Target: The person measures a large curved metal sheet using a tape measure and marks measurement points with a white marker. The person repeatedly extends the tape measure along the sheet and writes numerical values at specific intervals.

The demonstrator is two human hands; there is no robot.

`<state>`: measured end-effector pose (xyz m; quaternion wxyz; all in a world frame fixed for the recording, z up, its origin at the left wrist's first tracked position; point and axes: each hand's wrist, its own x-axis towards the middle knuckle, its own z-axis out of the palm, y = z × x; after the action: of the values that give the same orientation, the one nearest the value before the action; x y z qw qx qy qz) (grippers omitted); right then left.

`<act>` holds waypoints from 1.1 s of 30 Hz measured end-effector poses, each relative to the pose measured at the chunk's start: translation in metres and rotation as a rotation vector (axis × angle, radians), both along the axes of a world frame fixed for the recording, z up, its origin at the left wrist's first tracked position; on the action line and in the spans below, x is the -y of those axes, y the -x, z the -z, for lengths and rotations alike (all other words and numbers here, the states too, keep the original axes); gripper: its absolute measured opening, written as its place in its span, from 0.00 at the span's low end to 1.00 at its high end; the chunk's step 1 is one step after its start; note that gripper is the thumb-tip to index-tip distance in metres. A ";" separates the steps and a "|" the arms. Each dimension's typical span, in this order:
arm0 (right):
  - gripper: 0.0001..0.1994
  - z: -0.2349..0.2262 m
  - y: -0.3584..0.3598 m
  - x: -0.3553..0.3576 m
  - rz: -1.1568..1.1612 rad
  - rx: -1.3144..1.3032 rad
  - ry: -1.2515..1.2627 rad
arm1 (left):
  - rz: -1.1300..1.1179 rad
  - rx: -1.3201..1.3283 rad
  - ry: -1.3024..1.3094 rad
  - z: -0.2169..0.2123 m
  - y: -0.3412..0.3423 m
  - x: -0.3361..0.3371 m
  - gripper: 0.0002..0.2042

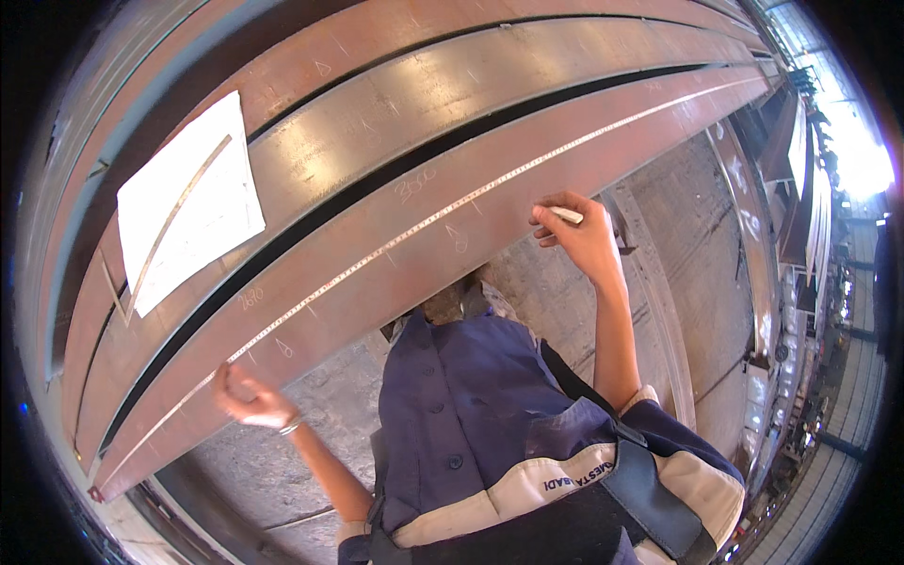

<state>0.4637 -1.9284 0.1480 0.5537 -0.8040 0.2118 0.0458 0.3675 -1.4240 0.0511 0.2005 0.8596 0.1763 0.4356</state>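
So the tape measure [452, 209] is laid out lengthwise along the nearest steel beam [508, 212], running from the lower left up toward the far right end (it looks bowed, but that's mostly the fisheye). The beam is reddish brown, with pale chalk marks [453, 230] on its face, some just beside the tape and some between it and the edge nearest the person.

Left hand [252, 400] is down at the tape's left stretch, fingers bent and tips right at the tape. Can't tell whether they're actually pinching it or just resting there. There's a metallic bracelet [291, 427] on that wrist.

Right hand [576, 231] has its thumb and fingers closed around a white chalk stick [566, 215], up near the beam's near edge and off the tape.

Past a dark gap there's a second, shinier steel beam [320, 155] lying alongside. Over on the left, a white paper sheet [207, 221] lies across the steel, with a narrow brownish strip [177, 209] slanting over it. The person's in a navy and cream jacket [471, 414], with grey floor [320, 405] below.
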 end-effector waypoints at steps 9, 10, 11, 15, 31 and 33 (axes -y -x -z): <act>0.12 0.028 0.038 0.083 -0.021 -0.029 0.148 | 0.186 -0.175 -0.007 0.019 -0.055 0.208 0.09; 0.10 0.030 0.043 0.091 0.008 0.019 0.113 | 0.168 -0.205 -0.042 0.022 -0.057 0.214 0.10; 0.10 0.032 0.046 0.099 0.017 0.049 0.064 | 0.133 -0.215 -0.068 0.025 -0.058 0.218 0.11; 0.10 0.035 0.047 0.126 0.028 0.085 -0.053 | 0.038 -0.216 -0.119 0.036 -0.061 0.222 0.15; 0.07 0.062 -0.037 0.086 -0.070 0.186 -0.037 | 0.050 -0.203 -0.136 0.035 -0.059 0.220 0.16; 0.07 0.066 -0.044 0.088 -0.051 0.197 0.032 | 0.065 -0.184 -0.162 0.034 -0.060 0.220 0.16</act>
<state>0.5076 -2.0160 0.0816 0.5575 -0.8185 0.1367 -0.0229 0.4273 -1.6439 0.0175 0.1273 0.9147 0.1304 0.3608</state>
